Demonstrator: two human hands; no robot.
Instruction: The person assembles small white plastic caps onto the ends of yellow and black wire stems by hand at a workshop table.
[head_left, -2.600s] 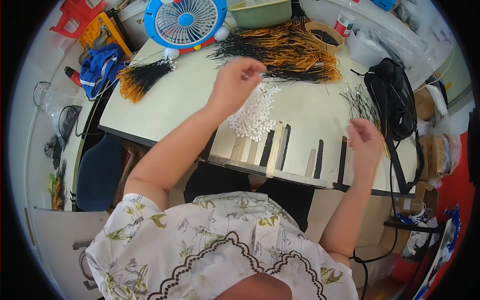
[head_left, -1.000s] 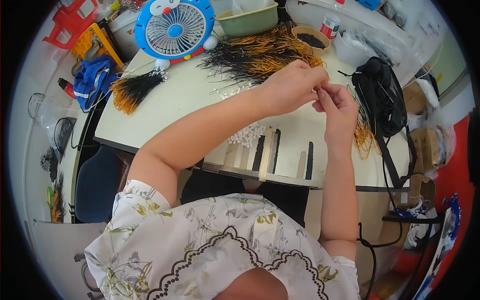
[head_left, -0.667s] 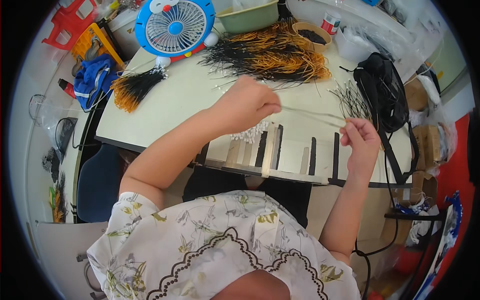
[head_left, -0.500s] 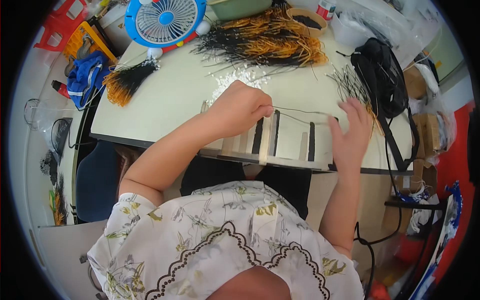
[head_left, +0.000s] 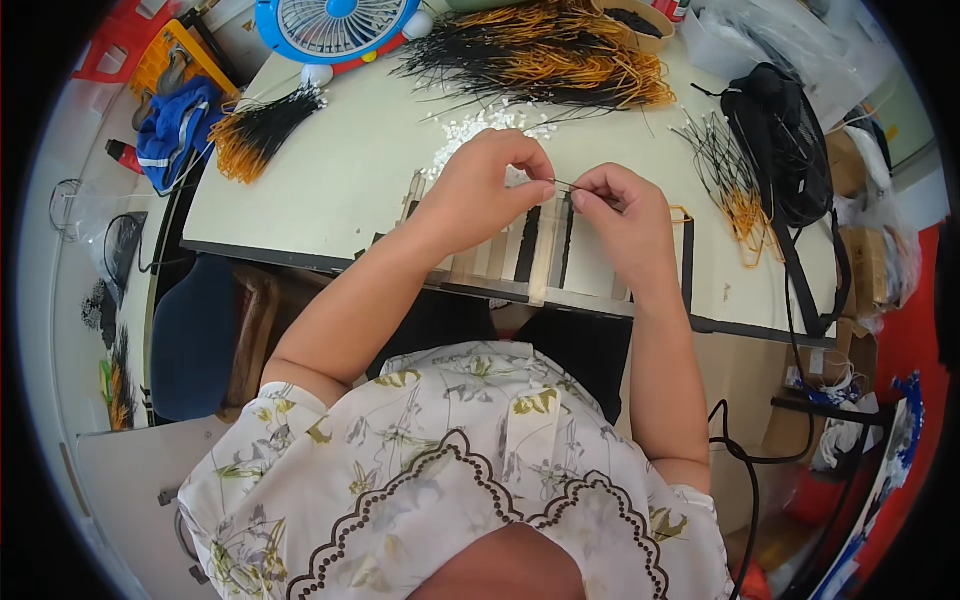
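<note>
My left hand [head_left: 490, 190] is closed, thumb and forefinger pinching a thin black cord [head_left: 564, 184] above the near part of the table. Close on its right, my right hand [head_left: 632, 218] pinches the same cord, so only a short stretch shows between my fingertips. An orange loop [head_left: 682, 214] sticks out beside the right hand; whether it belongs to this cord I cannot tell. Below both hands, dark and pale strips [head_left: 541, 255] lie across the table's near edge. Just beyond the left hand is a heap of small white pieces [head_left: 462, 132].
A big pile of black-and-orange cords [head_left: 540, 60] covers the back of the table. Smaller cord bundles lie at the left [head_left: 262, 132] and right [head_left: 738, 200]. A blue toy-like fan [head_left: 340, 28] stands at the back, a black bag [head_left: 780, 140] on the right.
My right hand has come in from the right, from spread fingers to a pinch beside my left hand. The long stretch of cord between them has shortened. The view has shifted slightly.
</note>
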